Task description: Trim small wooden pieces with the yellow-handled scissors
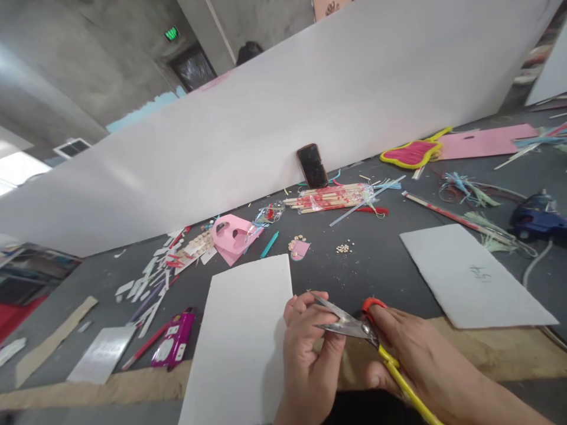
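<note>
My right hand [411, 342] is wrapped round the handles of a pair of scissors [348, 326], one handle red and the other yellow. The blades are spread apart and point left at the fingers of my left hand [312, 354]. That hand is closed with curled fingers, its thumb just below the lower blade. What it pinches, if anything, is hidden or too small to make out. Under and beside the left hand lies a blank white board [245, 319].
Farther back lie a pink cut-out [234, 236], a teal pen [269, 244], bundled sticks in plastic [332, 198] and small wooden beads [344, 249]. A phone [312, 166] leans on the white partition [221, 136]. To the right are another white board [473, 277] and a blue tool [538, 215].
</note>
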{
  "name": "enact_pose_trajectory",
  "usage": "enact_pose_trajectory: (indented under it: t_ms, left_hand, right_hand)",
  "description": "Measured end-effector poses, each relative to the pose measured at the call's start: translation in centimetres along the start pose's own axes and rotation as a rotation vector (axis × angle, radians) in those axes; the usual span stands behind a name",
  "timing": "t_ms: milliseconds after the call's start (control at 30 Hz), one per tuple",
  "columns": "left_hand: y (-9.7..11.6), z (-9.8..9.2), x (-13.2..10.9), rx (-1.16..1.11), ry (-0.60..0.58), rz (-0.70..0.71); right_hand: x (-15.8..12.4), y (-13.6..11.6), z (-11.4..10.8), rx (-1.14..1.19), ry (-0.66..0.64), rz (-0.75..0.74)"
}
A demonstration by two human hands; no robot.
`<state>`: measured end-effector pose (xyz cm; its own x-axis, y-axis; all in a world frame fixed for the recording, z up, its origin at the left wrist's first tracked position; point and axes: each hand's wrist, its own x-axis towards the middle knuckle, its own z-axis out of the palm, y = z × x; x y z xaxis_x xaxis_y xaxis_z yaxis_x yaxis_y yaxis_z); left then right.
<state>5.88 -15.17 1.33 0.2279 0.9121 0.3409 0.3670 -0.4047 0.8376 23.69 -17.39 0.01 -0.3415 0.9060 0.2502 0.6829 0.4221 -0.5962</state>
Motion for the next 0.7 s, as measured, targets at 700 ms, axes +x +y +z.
enact_pose_trajectory:
  t_ms: [700]
  left_hand:
    - [-0.33,0.55,-0.06,0.077,0.038,0.039]
  right_hand:
    - [-0.10,0.42,-0.23,-0.089,0.051,-0.017]
